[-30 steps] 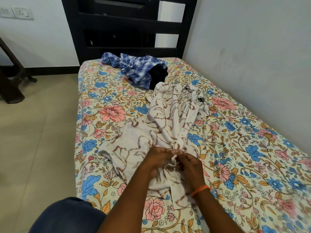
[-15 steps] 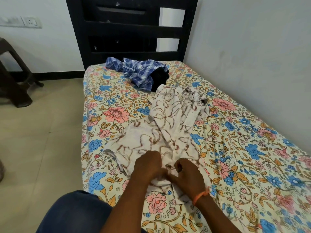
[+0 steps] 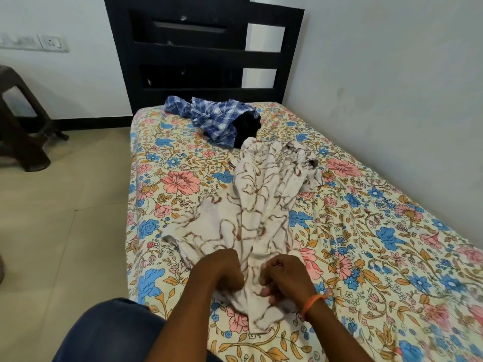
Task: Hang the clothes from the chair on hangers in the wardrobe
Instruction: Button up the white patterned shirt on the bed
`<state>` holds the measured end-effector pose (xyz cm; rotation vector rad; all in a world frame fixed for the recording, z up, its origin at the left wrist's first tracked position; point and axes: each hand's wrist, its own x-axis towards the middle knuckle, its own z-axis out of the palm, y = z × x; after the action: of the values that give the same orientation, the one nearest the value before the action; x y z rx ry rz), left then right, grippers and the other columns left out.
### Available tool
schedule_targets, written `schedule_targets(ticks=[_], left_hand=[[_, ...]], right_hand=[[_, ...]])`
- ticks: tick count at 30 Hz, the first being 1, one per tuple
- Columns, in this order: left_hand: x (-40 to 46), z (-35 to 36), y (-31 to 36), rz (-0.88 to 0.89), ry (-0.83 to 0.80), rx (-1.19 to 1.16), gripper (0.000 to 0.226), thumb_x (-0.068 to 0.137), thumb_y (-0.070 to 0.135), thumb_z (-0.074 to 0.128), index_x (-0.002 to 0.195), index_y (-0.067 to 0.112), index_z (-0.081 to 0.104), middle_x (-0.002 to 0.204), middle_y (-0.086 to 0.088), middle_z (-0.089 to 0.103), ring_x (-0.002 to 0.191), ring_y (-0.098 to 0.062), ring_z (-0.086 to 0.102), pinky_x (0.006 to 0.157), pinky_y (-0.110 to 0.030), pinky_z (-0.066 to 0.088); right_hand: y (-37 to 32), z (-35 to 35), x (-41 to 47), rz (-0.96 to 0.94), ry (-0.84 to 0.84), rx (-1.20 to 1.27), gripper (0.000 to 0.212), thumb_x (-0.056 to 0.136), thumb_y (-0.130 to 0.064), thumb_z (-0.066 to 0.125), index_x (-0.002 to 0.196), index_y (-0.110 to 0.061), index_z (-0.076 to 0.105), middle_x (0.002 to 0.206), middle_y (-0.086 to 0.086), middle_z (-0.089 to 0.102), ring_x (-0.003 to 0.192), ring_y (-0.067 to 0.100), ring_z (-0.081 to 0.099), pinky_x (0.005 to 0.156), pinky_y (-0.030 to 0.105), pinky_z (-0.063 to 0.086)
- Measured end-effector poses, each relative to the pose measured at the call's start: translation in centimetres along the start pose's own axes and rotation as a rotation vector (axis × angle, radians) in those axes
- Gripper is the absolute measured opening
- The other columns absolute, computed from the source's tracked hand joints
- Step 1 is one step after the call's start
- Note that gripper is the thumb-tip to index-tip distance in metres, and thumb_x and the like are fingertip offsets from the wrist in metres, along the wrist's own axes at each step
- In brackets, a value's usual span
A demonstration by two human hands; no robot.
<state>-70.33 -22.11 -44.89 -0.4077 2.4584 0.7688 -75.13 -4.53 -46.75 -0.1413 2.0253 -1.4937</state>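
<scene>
A white garment with a brown vine print [image 3: 258, 205] lies stretched along the floral bed [image 3: 392, 244]. My left hand [image 3: 222, 270] and my right hand [image 3: 285, 276] both grip its near hem with curled fingers, close together at the bed's near edge. A blue checked shirt [image 3: 214, 116] lies crumpled near the headboard, with a black garment [image 3: 247, 126] tucked against its right side. No hanger or wardrobe is in view.
The black headboard [image 3: 203, 48] stands at the bed's far end, and a white wall runs along its right side. A dark brown plastic chair [image 3: 18, 121] stands on the tiled floor at the far left. My blue-trousered knee [image 3: 109, 333] is at the bottom.
Both hands have slid down the white garment toward me and now clench its lower hem, slightly apart. The view has tilted up a little.
</scene>
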Motion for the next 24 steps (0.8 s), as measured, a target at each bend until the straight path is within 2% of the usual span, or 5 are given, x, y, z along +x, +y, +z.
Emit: schedule_targets(ticks=[6, 11, 16, 19, 24], left_hand=[[1.3, -0.1, 1.3, 0.15, 0.334, -0.245, 0.018, 0.069, 0.024, 0.057, 0.054, 0.019, 0.049, 0.056, 0.005, 0.053, 0.054, -0.012, 0.052, 0.056, -0.027, 0.046], [4.4, 0.1, 3.6, 0.309, 0.718, -0.358, 0.016, 0.087, 0.01, 0.054, 0.095, 0.015, 0.067, 0.096, -0.001, 0.063, 0.091, -0.016, 0.058, 0.082, -0.031, 0.048], [9.4, -0.7, 4.8, 0.197, 0.726, -0.414, 0.028, 0.09, 0.001, 0.051, 0.11, 0.015, 0.065, 0.111, -0.004, 0.062, 0.104, -0.018, 0.059, 0.091, -0.035, 0.049], [11.7, -0.5, 4.7, 0.111, 0.65, -0.293, 0.028, 0.095, 0.013, 0.052, 0.119, 0.02, 0.063, 0.118, -0.004, 0.061, 0.11, -0.022, 0.059, 0.094, -0.04, 0.049], [13.1, -0.1, 4.0, 0.067, 0.727, -0.285, 0.022, 0.095, 0.023, 0.055, 0.107, 0.023, 0.074, 0.111, 0.0, 0.067, 0.106, -0.02, 0.063, 0.089, -0.035, 0.051]], right_hand=[[-0.5, -1.3, 4.7, -0.344, 0.381, -0.44, 0.024, 0.088, -0.026, 0.07, 0.067, -0.014, 0.066, 0.059, 0.001, 0.066, 0.055, 0.019, 0.064, 0.061, 0.035, 0.055], [-3.0, -1.5, 10.5, -0.452, 0.49, -0.441, 0.007, 0.081, -0.007, 0.071, 0.076, -0.01, 0.069, 0.074, 0.001, 0.067, 0.07, 0.014, 0.058, 0.062, 0.015, 0.038], [-1.4, -1.5, 14.0, -0.4, 0.44, -0.485, 0.016, 0.074, -0.019, 0.082, 0.082, -0.011, 0.07, 0.08, 0.004, 0.067, 0.077, 0.019, 0.06, 0.07, 0.029, 0.046], [0.5, -2.5, 13.8, -0.395, 0.494, -0.419, 0.026, 0.067, -0.026, 0.09, 0.08, -0.016, 0.069, 0.078, 0.0, 0.065, 0.074, 0.013, 0.059, 0.066, 0.022, 0.043], [1.6, -3.0, 13.2, -0.379, 0.555, -0.227, 0.023, 0.07, -0.024, 0.089, 0.085, -0.02, 0.072, 0.082, -0.007, 0.069, 0.078, 0.008, 0.064, 0.071, 0.028, 0.051]])
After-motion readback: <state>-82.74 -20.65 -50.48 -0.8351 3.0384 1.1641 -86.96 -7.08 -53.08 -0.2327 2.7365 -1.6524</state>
